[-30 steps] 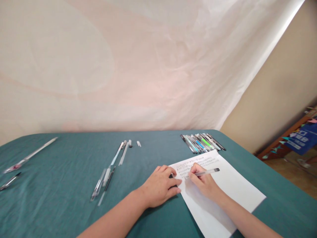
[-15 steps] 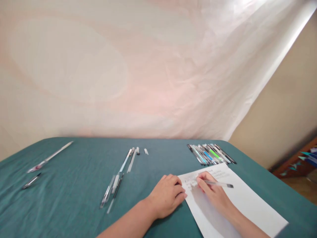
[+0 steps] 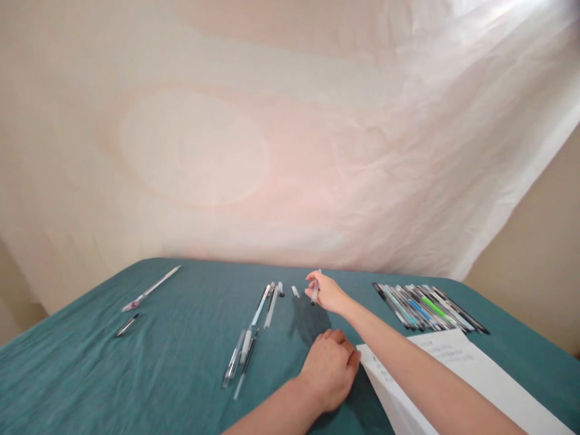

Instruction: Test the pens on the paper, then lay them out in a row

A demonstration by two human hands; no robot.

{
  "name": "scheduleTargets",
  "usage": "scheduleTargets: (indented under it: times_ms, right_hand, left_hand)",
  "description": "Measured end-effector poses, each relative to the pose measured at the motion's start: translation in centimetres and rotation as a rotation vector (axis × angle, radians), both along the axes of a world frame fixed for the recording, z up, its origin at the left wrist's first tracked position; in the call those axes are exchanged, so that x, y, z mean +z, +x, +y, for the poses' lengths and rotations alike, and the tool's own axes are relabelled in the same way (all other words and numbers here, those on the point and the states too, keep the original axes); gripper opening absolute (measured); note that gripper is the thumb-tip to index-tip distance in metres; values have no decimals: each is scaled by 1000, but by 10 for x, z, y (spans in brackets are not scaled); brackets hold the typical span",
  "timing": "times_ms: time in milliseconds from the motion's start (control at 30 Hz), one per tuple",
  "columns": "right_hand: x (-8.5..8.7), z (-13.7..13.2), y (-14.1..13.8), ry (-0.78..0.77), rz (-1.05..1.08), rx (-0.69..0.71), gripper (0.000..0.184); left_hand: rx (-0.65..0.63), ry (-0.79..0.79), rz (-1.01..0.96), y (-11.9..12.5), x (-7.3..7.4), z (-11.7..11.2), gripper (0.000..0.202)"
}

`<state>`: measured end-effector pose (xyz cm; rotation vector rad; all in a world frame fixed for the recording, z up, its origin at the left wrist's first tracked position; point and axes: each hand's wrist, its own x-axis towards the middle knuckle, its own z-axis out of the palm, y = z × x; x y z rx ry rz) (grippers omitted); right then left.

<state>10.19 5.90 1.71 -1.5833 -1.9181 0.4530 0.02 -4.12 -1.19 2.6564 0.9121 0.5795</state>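
My right hand (image 3: 325, 292) reaches forward over the teal tablecloth (image 3: 136, 362) and pinches a clear pen (image 3: 315, 289), held nearly upright above the cloth. A small white cap (image 3: 295, 291) lies just left of it. My left hand (image 3: 330, 367) rests on the cloth with fingers curled, touching the left edge of a white sheet of paper (image 3: 466, 374) with handwriting near its top. My right forearm crosses above that sheet.
A row of several pens (image 3: 428, 306) lies at the back right. A cluster of clear pens and pen parts (image 3: 254, 326) lies mid-table. A long white pen (image 3: 151, 289) and a short dark pen (image 3: 126, 325) lie at the left. A pale sheet hangs behind.
My right hand has left the paper, where it was writing, and moved forward and left with the pen. My left hand stays by the paper's edge. The camera has turned left.
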Motion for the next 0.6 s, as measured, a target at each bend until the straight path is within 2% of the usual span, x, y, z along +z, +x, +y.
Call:
scheduleTargets:
  times_ms: [133,267,433,600]
  right_hand:
    - [-17,39,-31,-15,-32,-26,27]
    - [-27,45,-34,-24,-64,-56,29]
    - [-24,26,0,-39,-45,-96,27]
    - [-8,-19,34,18,81,-143,17]
  left_hand:
    - [-29,-25,11,-4,1,2,31]
    - [-47,-43,-24,-5,2,3,27]
    - [-29,-112,-83,-3,3,4,29]
    - [40,-258,-340,-2,-1,7,28]
